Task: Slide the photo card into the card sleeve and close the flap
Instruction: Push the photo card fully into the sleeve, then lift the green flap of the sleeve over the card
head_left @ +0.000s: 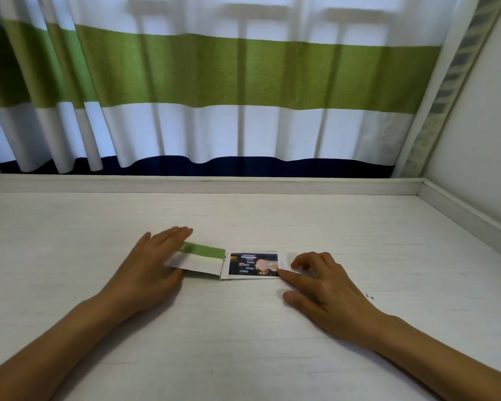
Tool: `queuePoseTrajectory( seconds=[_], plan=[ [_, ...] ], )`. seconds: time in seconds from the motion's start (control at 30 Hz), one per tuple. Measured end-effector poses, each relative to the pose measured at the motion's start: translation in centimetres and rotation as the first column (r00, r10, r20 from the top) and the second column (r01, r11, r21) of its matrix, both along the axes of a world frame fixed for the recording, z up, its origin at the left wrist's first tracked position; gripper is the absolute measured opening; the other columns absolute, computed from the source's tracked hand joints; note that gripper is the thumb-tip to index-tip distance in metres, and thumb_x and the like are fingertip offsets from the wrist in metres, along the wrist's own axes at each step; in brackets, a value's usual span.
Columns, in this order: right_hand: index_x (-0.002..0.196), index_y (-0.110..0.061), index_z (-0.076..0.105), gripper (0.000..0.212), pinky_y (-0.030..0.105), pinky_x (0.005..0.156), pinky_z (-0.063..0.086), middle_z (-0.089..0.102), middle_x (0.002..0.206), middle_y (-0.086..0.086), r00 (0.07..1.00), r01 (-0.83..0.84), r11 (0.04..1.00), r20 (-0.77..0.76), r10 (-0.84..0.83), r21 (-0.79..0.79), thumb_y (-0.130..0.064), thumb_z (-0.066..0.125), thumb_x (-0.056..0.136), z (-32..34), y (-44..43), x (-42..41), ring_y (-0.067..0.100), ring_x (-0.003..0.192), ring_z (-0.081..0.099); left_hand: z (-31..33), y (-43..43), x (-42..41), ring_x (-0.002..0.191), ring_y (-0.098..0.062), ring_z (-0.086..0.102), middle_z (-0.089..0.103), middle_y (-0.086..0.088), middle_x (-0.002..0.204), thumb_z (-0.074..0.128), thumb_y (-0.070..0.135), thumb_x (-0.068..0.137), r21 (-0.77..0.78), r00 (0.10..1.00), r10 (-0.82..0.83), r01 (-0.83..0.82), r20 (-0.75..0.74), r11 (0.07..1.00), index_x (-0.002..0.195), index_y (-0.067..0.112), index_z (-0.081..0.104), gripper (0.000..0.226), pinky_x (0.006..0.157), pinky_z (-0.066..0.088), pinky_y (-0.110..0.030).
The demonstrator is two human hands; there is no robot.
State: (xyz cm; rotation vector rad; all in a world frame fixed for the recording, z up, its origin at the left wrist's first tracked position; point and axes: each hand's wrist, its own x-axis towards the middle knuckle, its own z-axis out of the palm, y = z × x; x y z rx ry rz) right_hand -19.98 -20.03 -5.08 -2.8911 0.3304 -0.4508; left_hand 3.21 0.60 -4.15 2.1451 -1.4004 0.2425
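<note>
While the left hand [154, 263] lies flat with fingers extended, propping the reflective flap [198, 260] open from its left edge, keep that flap lifted clear of the sleeve mouth so the card can travel in square. At centre, the photo card [253, 264] lies face-up on the card sleeve [282, 260], flat on the desk [243, 342], between the two hands. On its right end the right hand [324, 285] rests uncurled, gripping nothing, index fingertip touching the card's corner; press lightly and push leftward, judged to avoid buckling.
</note>
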Motion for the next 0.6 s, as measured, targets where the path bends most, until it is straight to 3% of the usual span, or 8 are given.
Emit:
queuePoseTrajectory(
  seconds=[0.07,0.17,0.23,0.27,0.33,0.4,0.47,0.6],
  plan=[
    [0.122,-0.036,0.045,0.06,0.04,0.087,0.041,0.048,0.117,0.002,1.0,0.004,1.0,0.001,-0.004,-0.001,-0.068,0.013,0.082,-0.1,-0.1,0.1,0.023,0.105,0.041,0.6,0.3,0.2,0.124,-0.027,0.041,0.047,-0.006,0.136,0.069,0.002,0.075,-0.069,0.997,0.071,-0.073,-0.025,0.995,0.133,0.02,0.038,0.068,0.104,0.029,-0.046],
    [0.122,-0.036,0.045,0.061,0.039,0.088,0.04,0.048,0.117,0.001,1.0,0.006,1.0,-0.003,-0.006,-0.004,-0.068,0.013,0.082,-0.1,-0.1,0.1,0.022,0.106,0.04,1.4,0.3,-0.3,0.116,-0.028,0.049,0.054,-0.008,0.128,0.073,0.019,0.076,-0.171,0.969,0.208,-0.23,-0.136,0.958,0.127,0.015,0.044,0.059,0.09,0.041,-0.044],
    [0.122,-0.036,0.045,0.062,0.038,0.088,0.04,0.048,0.117,0.001,1.0,0.004,1.0,-0.001,-0.004,-0.008,-0.068,0.012,0.082,-0.1,-0.1,0.1,0.022,0.106,0.04,1.8,0.2,-0.6,0.106,-0.026,0.055,0.062,-0.008,0.114,0.072,0.024,0.077,-0.233,0.956,0.23,-0.269,-0.181,0.935,0.11,0.014,0.053,0.04,0.081,0.044,-0.039],
    [0.122,-0.036,0.045,0.061,0.038,0.088,0.04,0.048,0.116,0.001,1.0,0.004,1.0,-0.001,-0.004,-0.009,-0.068,0.013,0.082,-0.1,-0.1,0.1,0.022,0.106,0.04,1.9,0.1,-0.7,0.1,-0.025,0.058,0.066,-0.004,0.106,0.07,0.024,0.078,-0.269,0.964,0.197,-0.24,-0.176,0.933,0.1,0.017,0.058,0.026,0.077,0.043,-0.036],
    [0.121,-0.036,0.045,0.059,0.039,0.087,0.04,0.048,0.116,0.001,1.0,0.004,1.0,0.003,-0.004,-0.004,-0.068,0.014,0.082,-0.1,-0.1,0.0,0.022,0.105,0.04,2.0,0.1,-1.1,0.094,-0.019,0.06,0.068,0.018,0.096,0.066,0.026,0.083,-0.323,0.982,0.073,-0.128,-0.176,0.938,0.088,0.032,0.062,0.009,0.076,0.041,-0.03],
    [0.121,-0.037,0.045,0.058,0.039,0.087,0.041,0.049,0.116,0.001,1.0,0.002,1.0,0.005,-0.002,0.005,-0.068,0.015,0.082,-0.1,0.0,0.0,0.023,0.105,0.041,1.8,0.0,-1.7,0.103,-0.01,0.056,0.061,0.039,0.103,0.054,0.034,0.083,-0.312,0.976,-0.093,0.028,-0.196,0.95,0.094,0.039,0.064,0.016,0.094,0.038,-0.034],
    [0.121,-0.037,0.044,0.057,0.04,0.087,0.042,0.049,0.116,0.001,1.0,-0.002,1.0,0.004,0.002,0.009,-0.068,0.016,0.083,0.0,0.0,0.0,0.023,0.104,0.041,1.2,-0.5,-2.2,0.123,-0.004,0.041,0.05,0.037,0.123,0.042,0.043,0.085,-0.242,0.945,-0.255,0.203,-0.206,0.949,0.112,0.038,0.06,0.032,0.108,0.021,-0.045],
    [0.123,-0.037,0.043,0.057,0.041,0.087,0.043,0.049,0.114,0.001,1.0,-0.003,1.0,0.0,0.003,0.017,-0.067,0.017,0.083,0.0,0.0,0.0,0.023,0.103,0.041,-0.2,-1.1,-2.5,0.135,-0.001,0.018,0.033,0.032,0.139,0.025,0.055,0.09,-0.041,0.908,-0.385,0.383,-0.169,0.923,0.128,0.039,0.044,0.045,0.11,0.004,-0.045]
  ],
)
